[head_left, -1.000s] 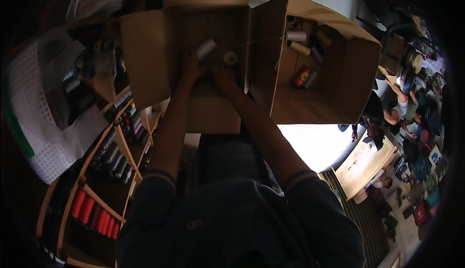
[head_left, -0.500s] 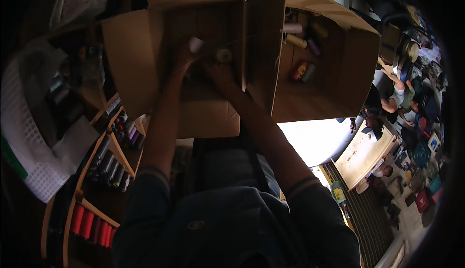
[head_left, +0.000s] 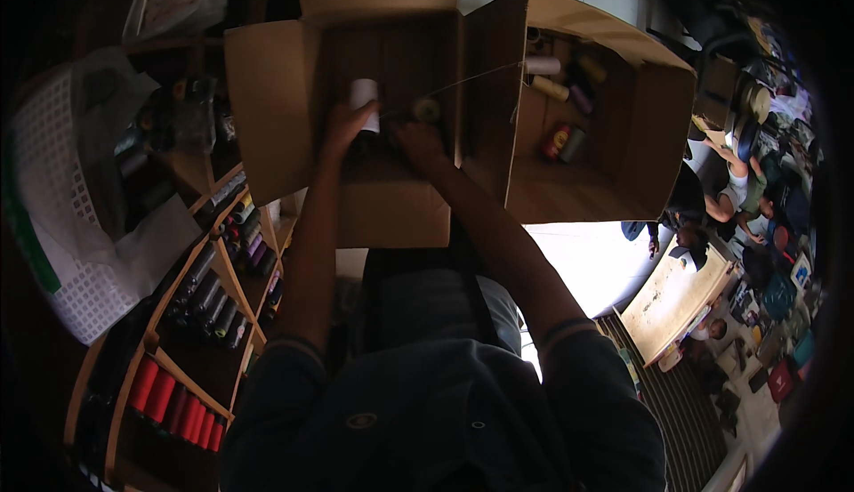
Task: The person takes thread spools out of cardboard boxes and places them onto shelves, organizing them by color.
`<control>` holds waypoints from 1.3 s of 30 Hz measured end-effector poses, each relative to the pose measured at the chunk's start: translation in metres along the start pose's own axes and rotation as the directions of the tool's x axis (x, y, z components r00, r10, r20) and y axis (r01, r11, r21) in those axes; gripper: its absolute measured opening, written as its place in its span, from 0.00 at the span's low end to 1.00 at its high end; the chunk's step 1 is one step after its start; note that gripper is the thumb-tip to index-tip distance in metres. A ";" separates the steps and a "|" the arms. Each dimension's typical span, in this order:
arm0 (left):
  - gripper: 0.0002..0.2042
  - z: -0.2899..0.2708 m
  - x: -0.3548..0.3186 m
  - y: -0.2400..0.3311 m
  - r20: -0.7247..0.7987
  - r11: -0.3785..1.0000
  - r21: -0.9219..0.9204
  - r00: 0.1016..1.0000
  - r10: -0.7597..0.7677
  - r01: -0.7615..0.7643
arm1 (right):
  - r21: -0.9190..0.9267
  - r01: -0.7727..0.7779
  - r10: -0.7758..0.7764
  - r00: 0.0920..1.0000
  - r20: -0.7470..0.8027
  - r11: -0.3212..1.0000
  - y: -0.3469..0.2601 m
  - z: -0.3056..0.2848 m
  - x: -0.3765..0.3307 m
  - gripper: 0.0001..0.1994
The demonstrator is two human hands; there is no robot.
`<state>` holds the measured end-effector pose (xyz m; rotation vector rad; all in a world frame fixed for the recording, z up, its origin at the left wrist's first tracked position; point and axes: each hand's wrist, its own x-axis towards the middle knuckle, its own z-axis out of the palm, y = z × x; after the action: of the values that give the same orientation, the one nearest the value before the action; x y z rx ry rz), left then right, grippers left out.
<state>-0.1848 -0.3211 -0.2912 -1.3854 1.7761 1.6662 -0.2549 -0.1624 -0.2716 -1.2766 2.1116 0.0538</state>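
Note:
My left hand (head_left: 342, 127) is wrapped round a white thread spool (head_left: 364, 99) inside the left cardboard box (head_left: 391, 212). To its right, low in the same box, my right hand (head_left: 420, 145) has curled fingers; what they grip, if anything, is lost in shadow. Just beyond the right hand lies a pale round spool end (head_left: 426, 110). A thin pale thread (head_left: 476, 76) stretches from near my hands to the edge of the right cardboard box (head_left: 574, 207). That second box holds several spools, among them a yellow one (head_left: 549, 88) and a red one (head_left: 557, 141).
On the left, a wooden shelf (head_left: 240, 292) carries rows of red spools (head_left: 169, 394) and dark spools. White perforated sheeting (head_left: 76, 198) hangs beside it. At the right are a light wooden table (head_left: 672, 292), other people and a clutter of goods.
The white spool now shows more of its length, standing more upright in my left hand. The thread looks straighter toward the right box. The whole view has shifted slightly.

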 end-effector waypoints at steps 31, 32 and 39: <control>0.32 -0.008 -0.069 0.072 0.223 0.938 0.289 0.939 -0.262 0.193 | 0.452 -0.112 0.213 0.961 -0.178 0.885 0.008 -0.183 -0.208 0.27; 0.31 -0.016 -0.077 0.066 0.125 0.945 0.259 0.964 -0.236 0.198 | 0.488 -0.065 0.213 0.943 -0.254 0.871 0.010 -0.183 -0.209 0.28; 0.28 -0.030 -0.224 0.103 0.001 0.969 -0.246 0.999 0.041 -0.040 | 0.611 0.143 0.100 0.933 -0.346 0.779 0.053 -0.202 -0.231 0.30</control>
<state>-0.1524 -0.2724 -0.0505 -1.4503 1.6487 1.9650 -0.3303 -0.0279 -0.0017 -0.9325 2.1251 -0.9002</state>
